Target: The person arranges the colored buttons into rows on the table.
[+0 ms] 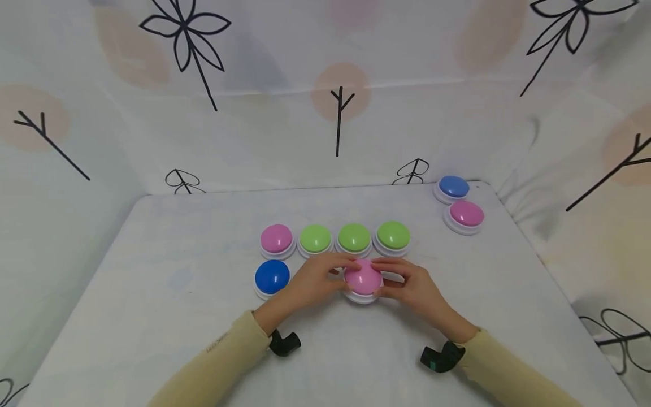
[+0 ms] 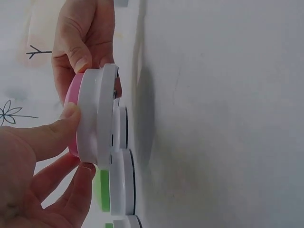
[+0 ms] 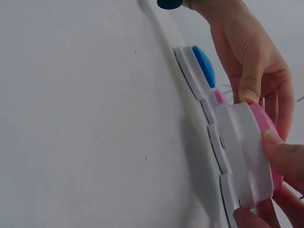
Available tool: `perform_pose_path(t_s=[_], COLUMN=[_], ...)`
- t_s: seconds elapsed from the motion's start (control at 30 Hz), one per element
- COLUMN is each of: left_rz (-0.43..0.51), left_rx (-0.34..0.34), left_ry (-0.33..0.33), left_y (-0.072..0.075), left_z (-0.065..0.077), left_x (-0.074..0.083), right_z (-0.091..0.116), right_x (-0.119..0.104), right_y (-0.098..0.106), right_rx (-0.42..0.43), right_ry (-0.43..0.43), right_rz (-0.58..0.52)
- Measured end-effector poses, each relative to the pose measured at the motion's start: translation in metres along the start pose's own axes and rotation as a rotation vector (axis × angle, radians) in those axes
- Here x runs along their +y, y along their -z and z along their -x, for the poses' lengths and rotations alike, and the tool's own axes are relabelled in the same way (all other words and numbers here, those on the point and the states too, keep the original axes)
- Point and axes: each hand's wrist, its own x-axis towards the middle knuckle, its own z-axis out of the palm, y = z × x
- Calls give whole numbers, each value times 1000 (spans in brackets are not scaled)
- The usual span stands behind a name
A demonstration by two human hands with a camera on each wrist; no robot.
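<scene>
A pink-domed push button [image 1: 363,278] with a round white base is held between both hands, near the middle of the table. My left hand [image 1: 319,281] pinches its left side, thumb at the front and fingers at the back. From the other side my right hand [image 1: 413,287] grips it the same way. In the left wrist view, the button's white base [image 2: 94,118] hangs a little above the table, with a shadow on the surface. Just behind it stands a row of one pink button [image 1: 277,239] and several green buttons [image 1: 354,238].
A blue button [image 1: 272,277] sits left of my left hand, in front of the row's pink one. At the far right corner are another blue button [image 1: 454,187] and a pink button [image 1: 466,214]. Patterned cloth [image 1: 285,141] rises behind the white table [image 1: 178,282].
</scene>
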Motion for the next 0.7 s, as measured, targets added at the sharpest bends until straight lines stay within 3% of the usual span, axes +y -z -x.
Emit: perform_pose_path(t_s=[0.33,0.47,0.7], left_rz=[-125,-202,-225], left_rx=[40,63,90], left_ry=[-11,-63,-119], left_y=[18,23,34], left_z=[30,39,48], left_x=[-18,-26,-40], right_z=[-14,-18,-29], right_x=[0,-2,-9], right_y=[-39,-51,-69], right_rx=[-27,-33,-12], right_ry=[96,92,127], right_rz=[-93,-113,-55])
